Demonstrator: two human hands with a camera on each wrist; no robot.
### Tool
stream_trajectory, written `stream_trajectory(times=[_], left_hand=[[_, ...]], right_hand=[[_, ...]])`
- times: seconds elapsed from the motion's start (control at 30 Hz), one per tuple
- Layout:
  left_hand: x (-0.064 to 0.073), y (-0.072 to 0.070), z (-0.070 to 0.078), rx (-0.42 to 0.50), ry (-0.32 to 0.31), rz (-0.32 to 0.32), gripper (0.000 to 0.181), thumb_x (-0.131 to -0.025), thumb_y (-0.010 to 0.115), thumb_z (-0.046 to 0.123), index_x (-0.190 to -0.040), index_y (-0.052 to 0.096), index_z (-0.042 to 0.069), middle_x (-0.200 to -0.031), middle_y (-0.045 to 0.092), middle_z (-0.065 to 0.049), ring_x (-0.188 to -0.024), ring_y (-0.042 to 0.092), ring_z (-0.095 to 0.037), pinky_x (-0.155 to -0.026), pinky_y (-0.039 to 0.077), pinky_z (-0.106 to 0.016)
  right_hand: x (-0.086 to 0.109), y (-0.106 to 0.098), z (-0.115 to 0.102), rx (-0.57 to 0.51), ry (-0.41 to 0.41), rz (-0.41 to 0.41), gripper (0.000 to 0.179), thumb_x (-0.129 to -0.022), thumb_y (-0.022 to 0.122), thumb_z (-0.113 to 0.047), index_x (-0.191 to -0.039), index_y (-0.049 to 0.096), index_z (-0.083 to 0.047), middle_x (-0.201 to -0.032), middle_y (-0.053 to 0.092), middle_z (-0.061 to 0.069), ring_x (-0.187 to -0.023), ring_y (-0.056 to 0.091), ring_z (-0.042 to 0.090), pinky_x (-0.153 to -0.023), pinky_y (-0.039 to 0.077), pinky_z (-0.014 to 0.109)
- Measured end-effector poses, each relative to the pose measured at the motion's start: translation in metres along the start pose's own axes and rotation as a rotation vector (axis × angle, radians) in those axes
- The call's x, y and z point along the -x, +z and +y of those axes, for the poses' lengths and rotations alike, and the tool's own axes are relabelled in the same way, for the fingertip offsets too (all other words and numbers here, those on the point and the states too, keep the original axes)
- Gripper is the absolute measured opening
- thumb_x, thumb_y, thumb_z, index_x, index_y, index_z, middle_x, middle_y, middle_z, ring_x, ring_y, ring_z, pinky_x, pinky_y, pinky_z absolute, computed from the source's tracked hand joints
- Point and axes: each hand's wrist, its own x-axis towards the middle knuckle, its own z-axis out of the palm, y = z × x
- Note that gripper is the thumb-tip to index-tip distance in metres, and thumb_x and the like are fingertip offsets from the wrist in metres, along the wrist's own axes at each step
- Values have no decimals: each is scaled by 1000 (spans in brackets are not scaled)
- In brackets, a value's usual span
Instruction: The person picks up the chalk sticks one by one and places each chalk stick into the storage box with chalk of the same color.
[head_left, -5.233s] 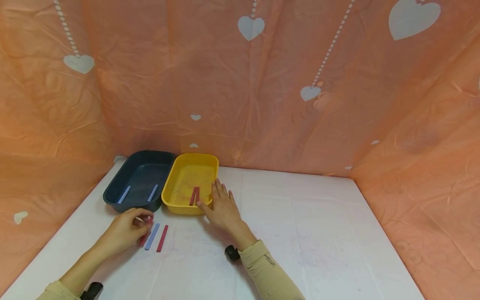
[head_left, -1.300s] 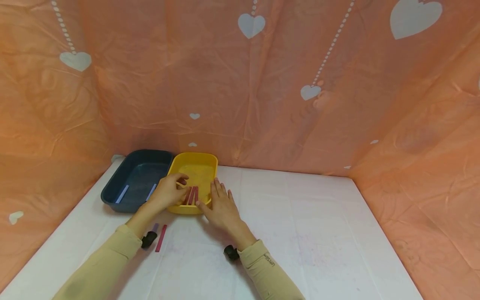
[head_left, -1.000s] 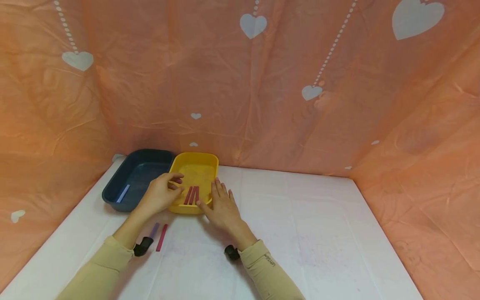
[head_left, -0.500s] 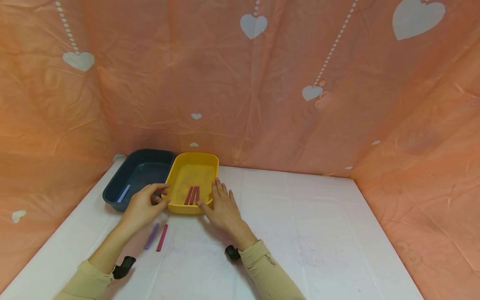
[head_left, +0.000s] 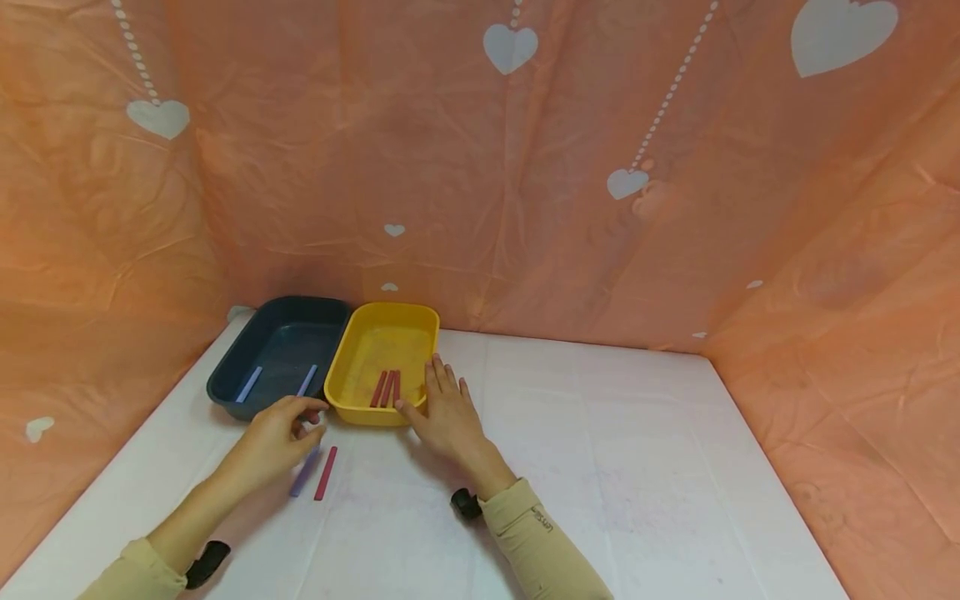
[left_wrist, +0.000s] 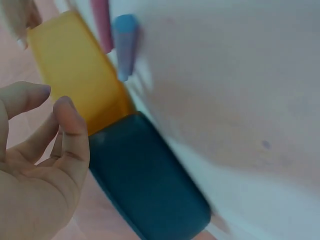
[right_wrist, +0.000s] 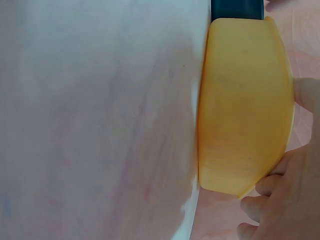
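My left hand hovers in front of the dark blue tray, thumb and forefinger apart with nothing between them. Just below its fingertips a blue stick lies on the table, partly covered by the hand. Beside that stick, to the right, is a red stick. My right hand rests against the front right corner of the yellow tray, its fingers along the outer side and its thumb at the front rim. Three red sticks lie inside the yellow tray; two blue sticks are in the dark one.
Both trays stand side by side at the back left of the white table. An orange curtain with pale hearts surrounds the table at the back and both sides. Black wrist cameras sit at the sleeves.
A third red stick has gone from the table into the yellow tray. My left hand has since drawn back left and toward me to the loose sticks. The right hand stays put.
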Motion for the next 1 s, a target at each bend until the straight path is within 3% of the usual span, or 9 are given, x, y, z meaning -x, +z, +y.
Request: stream_trajectory(times=[0.33,0.73,1.0], left_hand=[[5,3,-11,-48,-45,-136,29,-90,76,8,-116,69,-2,-95,62,-5,-80,58,-17,-71,55,-34],[4,9,-16,-95,-67,-224,24,-87,77,9,-108,70,0,-90,58,-4,-80,56,-18,-75,53,-39],[4,10,-16,-80,-90,-239,20,-88,76,5,-107,72,1,-92,58,-5,-82,55,-19,-76,54,-40]], right_hand=[[0,-1,-1,-1,2,-5,84,-106,46,-57,-163,24,2,-172,16,16,-158,21,34,-126,16,52],[1,-1,0,-19,5,-7,84,-106,47,-56,-163,24,1,-172,17,16,-158,20,33,-126,17,52],[1,-1,-1,-18,21,-27,85,-106,46,-58,-164,20,-1,-173,13,12,-159,17,30,-127,13,49]])
